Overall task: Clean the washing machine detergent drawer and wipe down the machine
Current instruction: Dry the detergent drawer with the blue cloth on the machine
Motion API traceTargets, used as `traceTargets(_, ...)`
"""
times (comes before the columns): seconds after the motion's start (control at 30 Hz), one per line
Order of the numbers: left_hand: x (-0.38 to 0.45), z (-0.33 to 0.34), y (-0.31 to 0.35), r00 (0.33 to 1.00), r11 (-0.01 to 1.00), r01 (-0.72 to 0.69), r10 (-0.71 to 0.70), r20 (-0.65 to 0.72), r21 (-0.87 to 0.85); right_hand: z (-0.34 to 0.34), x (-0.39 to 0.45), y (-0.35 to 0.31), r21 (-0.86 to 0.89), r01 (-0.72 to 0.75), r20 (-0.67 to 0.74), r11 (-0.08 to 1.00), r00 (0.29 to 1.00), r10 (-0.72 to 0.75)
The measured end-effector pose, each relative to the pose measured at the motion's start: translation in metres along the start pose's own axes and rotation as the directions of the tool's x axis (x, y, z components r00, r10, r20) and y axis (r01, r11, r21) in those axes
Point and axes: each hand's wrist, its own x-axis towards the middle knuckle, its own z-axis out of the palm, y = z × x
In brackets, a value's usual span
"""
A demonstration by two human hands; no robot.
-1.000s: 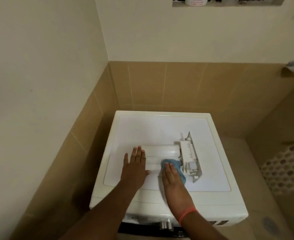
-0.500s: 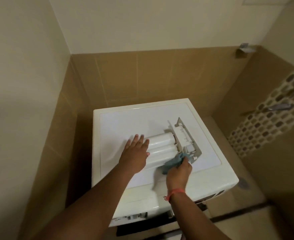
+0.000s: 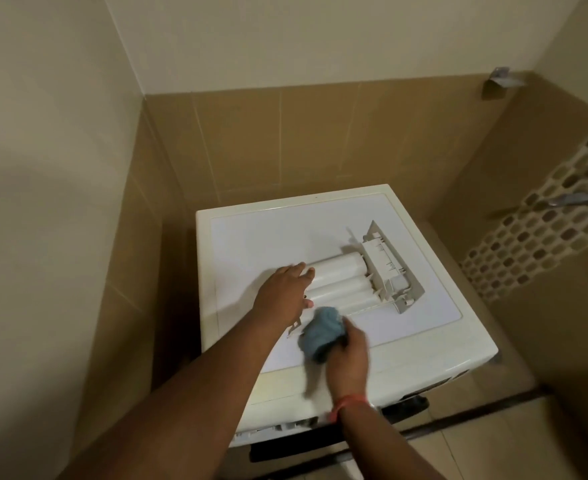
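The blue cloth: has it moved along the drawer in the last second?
Yes. The blue cloth, gripped in the right hand, has gone from the detergent drawer's front-panel end to its opposite end, beside the left hand.

My right hand (image 3: 349,355) grips a soft blue cloth (image 3: 321,332); the detergent drawer (image 3: 354,284) is smooth white plastic, the washing machine top (image 3: 268,237) smooth and glossy, the wall tiles (image 3: 320,140) matt tan.
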Motion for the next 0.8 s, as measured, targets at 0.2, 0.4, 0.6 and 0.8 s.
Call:
traceTargets(0.2, 0.0, 0.002, -0.002, 1.0, 0.996, 0.008, -0.01, -0.02, -0.087, -0.017, 0.048, -0.001, 0.207, -0.212, -0.314, 0.955, 0.91, 0.27)
traceTargets(0.4, 0.0, 0.004, -0.003, 0.999, 0.994, 0.01, -0.015, -0.047, -0.109, 0.03, -0.006, -0.01, 0.018, 0.039, 0.021, 0.999, 0.999, -0.04)
traceTargets(0.6, -0.001, 0.008, -0.006, 0.997, 0.989, -0.007, -0.004, -0.073, -0.147, -0.009, 0.015, -0.011, -0.061, 0.184, -0.013, 0.981, 0.983, -0.185)
traceTargets(0.8, -0.002, 0.008, -0.006, 0.997, 0.987, 0.002, -0.015, -0.079, -0.16, -0.026, 0.072, -0.012, -0.579, 0.291, 0.02, 0.761, 0.939, -0.343)
